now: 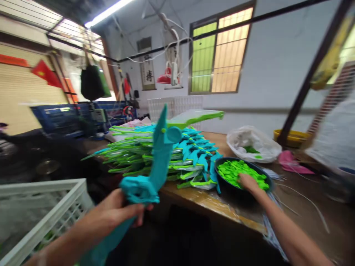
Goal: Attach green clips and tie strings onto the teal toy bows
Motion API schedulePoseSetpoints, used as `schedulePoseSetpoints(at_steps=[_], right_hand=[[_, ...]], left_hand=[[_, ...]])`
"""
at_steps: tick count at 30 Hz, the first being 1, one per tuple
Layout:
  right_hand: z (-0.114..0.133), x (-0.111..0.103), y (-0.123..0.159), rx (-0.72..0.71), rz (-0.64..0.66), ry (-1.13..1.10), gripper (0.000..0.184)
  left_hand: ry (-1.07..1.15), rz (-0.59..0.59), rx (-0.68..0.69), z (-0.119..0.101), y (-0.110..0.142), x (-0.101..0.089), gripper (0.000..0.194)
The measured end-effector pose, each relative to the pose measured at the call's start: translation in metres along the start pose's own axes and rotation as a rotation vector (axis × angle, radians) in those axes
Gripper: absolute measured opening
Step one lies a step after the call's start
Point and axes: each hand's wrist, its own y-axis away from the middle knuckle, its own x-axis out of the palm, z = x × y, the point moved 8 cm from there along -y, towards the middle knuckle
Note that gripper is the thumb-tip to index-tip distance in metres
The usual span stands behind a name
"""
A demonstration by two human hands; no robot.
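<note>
My left hand (pixel 119 210) is wrapped around a long teal plastic piece (pixel 161 159), whose pointed end with a round disc stands up in front of me. Its lower part runs down below the wrist. Over on the right, my right hand (pixel 247 182) dips into a dark bowl (pixel 229 190) heaped with small bright green plastic pieces (pixel 233 168). The fingertips are buried among these pieces, so whether they grip one is hidden. Beside the bowl lies a stack of teal and green plastic parts (pixel 191 147) with clear sections.
The wooden table (pixel 210 201) ends just in front of me. Behind the bowl sits a white plastic bag (pixel 253 142) with green bits inside. A pink cloth or bag (pixel 294 162) and a yellow basin (pixel 291 137) are farther right. At lower left stands a white crate (pixel 66 184).
</note>
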Motion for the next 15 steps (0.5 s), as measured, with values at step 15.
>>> schedulePoseSetpoints(at_steps=[15], right_hand=[[0.011, -0.043, 0.01, -0.235, -0.449, -0.369, 0.032]], left_hand=[[0.501, -0.129, 0.108, 0.08, -0.003, 0.028, 0.03]])
